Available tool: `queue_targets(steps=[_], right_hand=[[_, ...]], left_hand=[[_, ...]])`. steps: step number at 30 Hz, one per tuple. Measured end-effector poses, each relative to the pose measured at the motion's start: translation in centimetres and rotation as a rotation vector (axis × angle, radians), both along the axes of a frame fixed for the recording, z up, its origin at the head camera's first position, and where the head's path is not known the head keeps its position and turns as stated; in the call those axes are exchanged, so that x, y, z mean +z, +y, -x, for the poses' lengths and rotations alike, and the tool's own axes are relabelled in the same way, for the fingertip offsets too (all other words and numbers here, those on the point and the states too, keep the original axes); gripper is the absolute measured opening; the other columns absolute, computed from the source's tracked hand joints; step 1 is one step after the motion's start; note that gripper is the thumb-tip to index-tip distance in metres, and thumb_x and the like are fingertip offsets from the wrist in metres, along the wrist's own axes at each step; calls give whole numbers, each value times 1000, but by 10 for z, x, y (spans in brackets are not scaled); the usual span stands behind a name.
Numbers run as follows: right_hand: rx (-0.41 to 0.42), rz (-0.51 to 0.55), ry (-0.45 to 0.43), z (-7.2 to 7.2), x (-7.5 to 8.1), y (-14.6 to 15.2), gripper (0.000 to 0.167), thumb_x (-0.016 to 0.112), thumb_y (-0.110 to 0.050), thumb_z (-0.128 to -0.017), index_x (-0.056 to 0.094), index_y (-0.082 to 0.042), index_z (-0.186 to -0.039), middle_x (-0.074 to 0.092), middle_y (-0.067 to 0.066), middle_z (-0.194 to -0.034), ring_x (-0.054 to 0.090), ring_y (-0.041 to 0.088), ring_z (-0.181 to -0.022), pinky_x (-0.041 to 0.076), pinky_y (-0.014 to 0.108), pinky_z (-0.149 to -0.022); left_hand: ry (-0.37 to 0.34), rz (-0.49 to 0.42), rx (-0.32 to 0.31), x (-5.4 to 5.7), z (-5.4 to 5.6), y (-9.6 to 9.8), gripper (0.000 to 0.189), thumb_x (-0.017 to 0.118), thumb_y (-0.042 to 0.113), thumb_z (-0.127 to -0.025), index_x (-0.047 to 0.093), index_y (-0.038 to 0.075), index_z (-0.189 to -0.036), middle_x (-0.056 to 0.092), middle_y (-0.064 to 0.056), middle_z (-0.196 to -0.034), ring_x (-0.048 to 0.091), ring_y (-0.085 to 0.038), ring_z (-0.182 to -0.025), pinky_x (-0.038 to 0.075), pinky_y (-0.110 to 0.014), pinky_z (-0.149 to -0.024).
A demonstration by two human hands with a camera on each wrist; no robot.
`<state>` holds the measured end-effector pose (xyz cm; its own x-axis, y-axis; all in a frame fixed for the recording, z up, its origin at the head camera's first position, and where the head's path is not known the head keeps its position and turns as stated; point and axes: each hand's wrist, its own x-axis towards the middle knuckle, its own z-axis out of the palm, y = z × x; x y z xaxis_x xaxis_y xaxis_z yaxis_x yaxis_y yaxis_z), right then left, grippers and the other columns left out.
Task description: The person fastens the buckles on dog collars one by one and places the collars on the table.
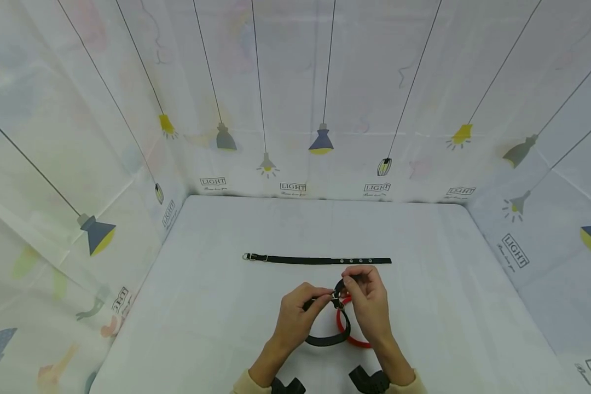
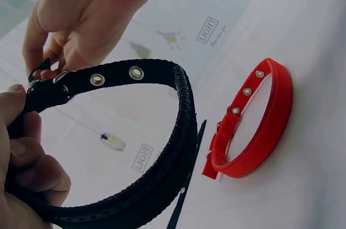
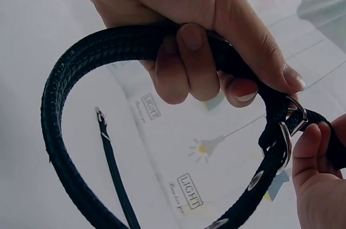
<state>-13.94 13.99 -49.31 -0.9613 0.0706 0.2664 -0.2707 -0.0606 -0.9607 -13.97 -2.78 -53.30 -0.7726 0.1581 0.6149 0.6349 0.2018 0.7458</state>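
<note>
A black collar [image 1: 327, 340] is held up as a closed loop between both hands. My left hand [image 1: 297, 312] grips the band beside its metal buckle [image 3: 286, 148], fingers curled round the strap. With thumb and fingers, my right hand [image 1: 369, 306] pinches the strap's free end, which comes through the buckle. Silver eyelets [image 2: 136, 73] show along the loop in the left wrist view. Behind the hands, partly hidden in the head view, a fastened red collar [image 2: 270, 137] stands on its edge on the table.
Farther back, a second black collar [image 1: 300, 260] lies stretched out flat, its buckle to the left. The white table [image 1: 216, 230] is bounded by cloth walls [image 1: 285, 82] printed with lamps. Black wrist mounts [image 1: 369, 380] sit on both forearms.
</note>
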Motion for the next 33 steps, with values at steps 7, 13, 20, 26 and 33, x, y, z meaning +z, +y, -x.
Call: queue_targets(steps=[7,13,20,26,33], right_hand=[[8,124,-6,-1,0,-3,22,55,-3,-101,45,9,-117,56,11,-109,60,10,-80,56,19,-70],[70,238,72,-4,0,-4,12,52,4,-101,47,-3,-109,54,4,-110,63,8,-79,57,18,-72],[73,283,120,-4,-2,-5,13,50,6,-101,48,-5,-107,54,4,-109,62,8,-81,57,17,-73],[28,76,169,-3,-1,-3,23,55,7,-98,48,11,-119,60,2,-113,61,9,-91,55,18,-74],[92,-97,204,2,-1,3,49,62,10,-93,43,7,-138,67,8,-110,63,8,-88,53,18,-71]], left_hand=[[-35,-29,-12,2,-2,2,15,66,17,-97,73,16,-110,71,1,-92,58,-1,-76,50,-18,-61],[-71,-73,-37,4,-4,5,13,63,15,-99,71,14,-110,74,-4,-96,66,-5,-81,56,-24,-64],[-25,-67,-34,4,-4,5,13,62,12,-99,71,14,-109,72,-1,-91,64,-6,-77,54,-22,-61],[-18,-51,-19,3,-3,5,12,62,13,-99,72,15,-107,70,-1,-88,61,-5,-75,52,-20,-60],[-34,-33,-27,2,-4,4,12,62,15,-100,71,16,-107,68,1,-88,60,-4,-77,52,-20,-62]])
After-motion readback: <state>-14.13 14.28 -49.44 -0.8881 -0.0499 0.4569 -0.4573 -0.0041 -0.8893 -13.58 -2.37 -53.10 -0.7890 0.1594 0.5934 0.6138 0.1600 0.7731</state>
